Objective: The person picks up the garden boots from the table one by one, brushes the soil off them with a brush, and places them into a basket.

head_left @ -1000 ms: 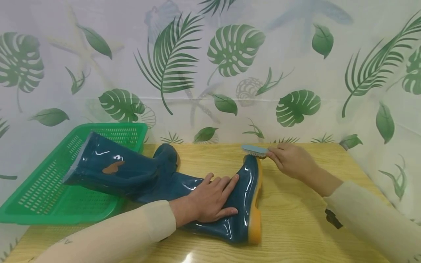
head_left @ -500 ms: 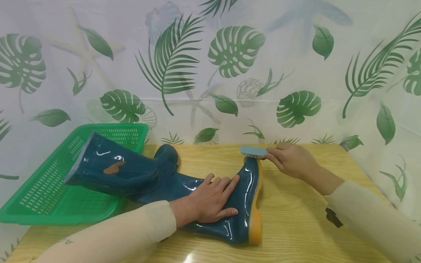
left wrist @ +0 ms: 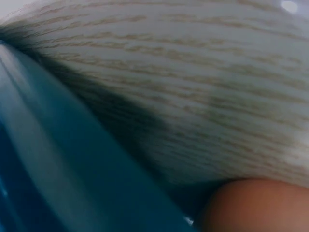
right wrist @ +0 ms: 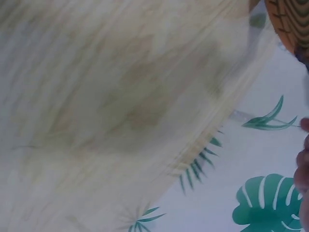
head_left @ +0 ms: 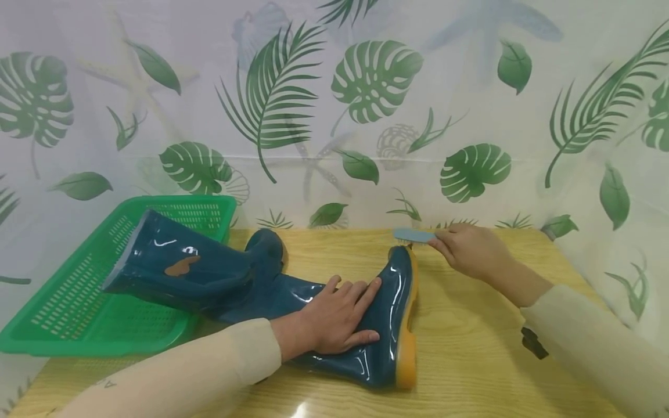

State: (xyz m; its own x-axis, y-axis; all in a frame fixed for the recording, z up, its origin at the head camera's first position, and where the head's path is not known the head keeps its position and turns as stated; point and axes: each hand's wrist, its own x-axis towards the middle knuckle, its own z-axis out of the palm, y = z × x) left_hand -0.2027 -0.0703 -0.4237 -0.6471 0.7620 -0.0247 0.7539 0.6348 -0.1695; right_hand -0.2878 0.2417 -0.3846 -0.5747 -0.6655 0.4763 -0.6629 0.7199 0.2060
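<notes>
A glossy dark blue rubber boot (head_left: 384,302) with a yellow sole lies on its side on the wooden table. My left hand (head_left: 334,319) rests flat on its foot part, fingers spread. In the left wrist view the blue boot (left wrist: 72,145) fills the lower left, with one fingertip (left wrist: 260,208) beside it. My right hand (head_left: 473,252) pinches the end of a light blue brush (head_left: 410,234), bristles down, just over the boot's toe; whether they touch I cannot tell. The right wrist view catches the patterned sole (right wrist: 292,21) and my right hand's fingers (right wrist: 302,169) at its edge.
A second blue boot (head_left: 209,273) lies partly across a green plastic basket (head_left: 99,348) on the left, its opening facing left and its foot pointing to the back. Behind the table (head_left: 486,348) hangs a white leaf-printed cloth (head_left: 319,116).
The brush dipped slightly onto the toe half a second ago, then moved up and to the right with my right hand. My left hand and both boots have stayed put.
</notes>
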